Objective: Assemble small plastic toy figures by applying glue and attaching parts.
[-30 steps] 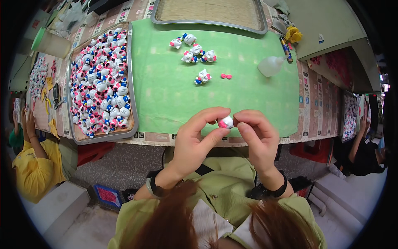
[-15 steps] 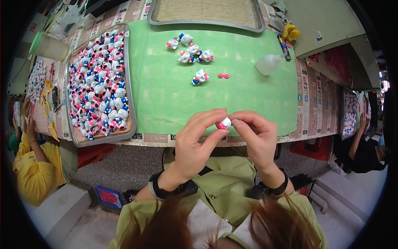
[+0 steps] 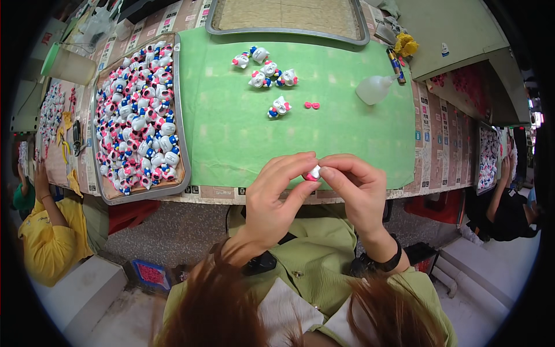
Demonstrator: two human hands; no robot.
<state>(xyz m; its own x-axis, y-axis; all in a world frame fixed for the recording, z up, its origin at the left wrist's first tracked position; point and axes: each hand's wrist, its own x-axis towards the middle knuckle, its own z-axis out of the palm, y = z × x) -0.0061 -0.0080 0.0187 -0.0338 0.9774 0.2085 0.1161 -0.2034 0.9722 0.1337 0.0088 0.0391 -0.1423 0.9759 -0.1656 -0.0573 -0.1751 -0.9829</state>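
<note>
Over the near edge of the green sheet (image 3: 248, 150), a small white and pink figurine (image 3: 313, 174) is held up between my hands. My left hand (image 3: 272, 191) pinches it from the left with thumb and fingertips. From the right, the closed thumb and forefinger of my right hand (image 3: 359, 188) press on its white part. Fingers cover much of the figurine. Farther off on the sheet lies one figurine with blue and pink parts (image 3: 279, 107), beside a small pink bow-shaped piece (image 3: 312, 106). Several more figurines (image 3: 269, 69) are grouped behind these.
A metal tray (image 3: 185, 156) heaped with figurines stands at left. Another metal tray (image 3: 289, 36) lies at the far edge. To the right are a translucent squeeze bottle (image 3: 374, 90), a dark tube (image 3: 396, 65) and a yellow crumpled cloth (image 3: 406, 44). People work at both sides.
My right fingertips have shifted slightly over the figurine, which has turned a little in my grip. At left, the co-worker's hands have moved. Hair now covers my left wrist.
</note>
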